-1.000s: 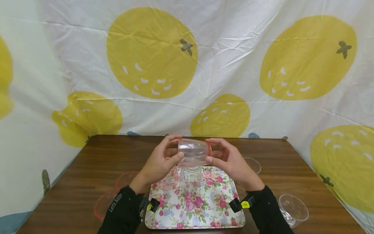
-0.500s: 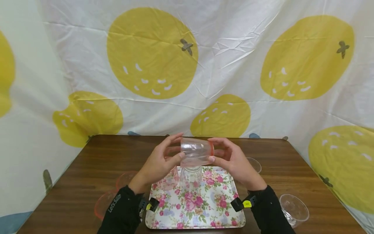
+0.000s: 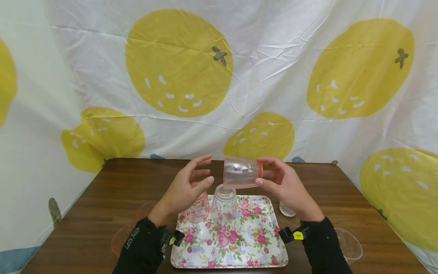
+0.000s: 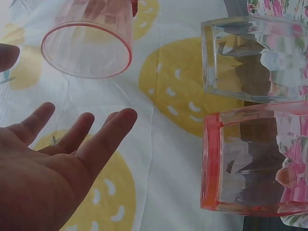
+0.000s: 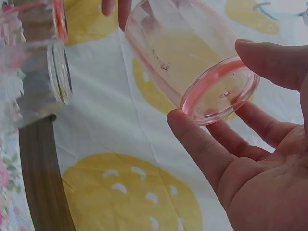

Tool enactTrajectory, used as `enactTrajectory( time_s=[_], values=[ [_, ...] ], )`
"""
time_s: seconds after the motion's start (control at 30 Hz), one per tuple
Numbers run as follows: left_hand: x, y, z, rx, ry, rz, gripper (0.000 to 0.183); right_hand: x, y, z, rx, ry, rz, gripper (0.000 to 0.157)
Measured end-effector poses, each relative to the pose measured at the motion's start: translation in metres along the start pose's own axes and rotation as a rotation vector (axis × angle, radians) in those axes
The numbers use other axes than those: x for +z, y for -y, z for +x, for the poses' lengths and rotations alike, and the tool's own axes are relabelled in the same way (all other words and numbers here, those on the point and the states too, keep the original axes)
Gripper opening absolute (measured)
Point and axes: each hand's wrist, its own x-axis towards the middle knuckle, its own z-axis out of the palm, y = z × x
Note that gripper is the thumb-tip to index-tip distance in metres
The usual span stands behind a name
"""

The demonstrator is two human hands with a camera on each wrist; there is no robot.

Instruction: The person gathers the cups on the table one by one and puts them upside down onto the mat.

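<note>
A pink-tinted clear glass (image 3: 241, 173) lies sideways in the air above the far side of the floral tray (image 3: 246, 251). My right hand (image 3: 289, 186) pinches it by its thick base, thumb on one side and fingers on the other, as the right wrist view shows. The glass's mouth faces left, toward my left hand (image 3: 183, 190), whose fingers are spread and touch nothing. In the left wrist view a gap shows between that hand and the glass's rim. Upside down on the tray stand a clear glass (image 3: 224, 203) and a pink glass (image 3: 198, 209), side by side below the hands.
Left of the tray on the brown table (image 3: 92, 213), two pink-rimmed glasses (image 3: 119, 238) stand partly behind the left sleeve. To the right are a clear glass (image 3: 350, 245) near the sleeve and another (image 3: 286, 210) behind the right hand. A lemon-print cloth (image 3: 205, 133) hangs behind.
The left fingers have let go of the glass's mouth end. My right hand has carried the glass to the right, opening a gap, while the left hand has stayed nearly in place.
</note>
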Motion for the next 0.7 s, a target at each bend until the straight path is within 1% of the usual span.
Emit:
enactTrajectory(
  time_s=[0.1, 0.23, 0.53, 0.7],
  values=[
    [-0.001, -0.001, 0.000, -0.005, 0.002, 0.012, 0.056, -0.006, 0.002, -0.001, -0.012, -0.029, -0.068, 0.053],
    [0.000, 0.000, 0.000, -0.008, 0.012, 0.027, 0.056, -0.014, 0.004, -0.004, 0.003, -0.064, -0.134, 0.054],
    [-0.002, 0.000, 0.000, -0.016, -0.005, 0.047, 0.055, -0.020, 0.005, -0.005, 0.008, -0.077, -0.175, 0.056],
    [-0.003, -0.001, 0.000, -0.008, -0.012, 0.058, 0.055, -0.021, 0.007, -0.007, 0.054, -0.107, -0.288, 0.057]
  ],
)
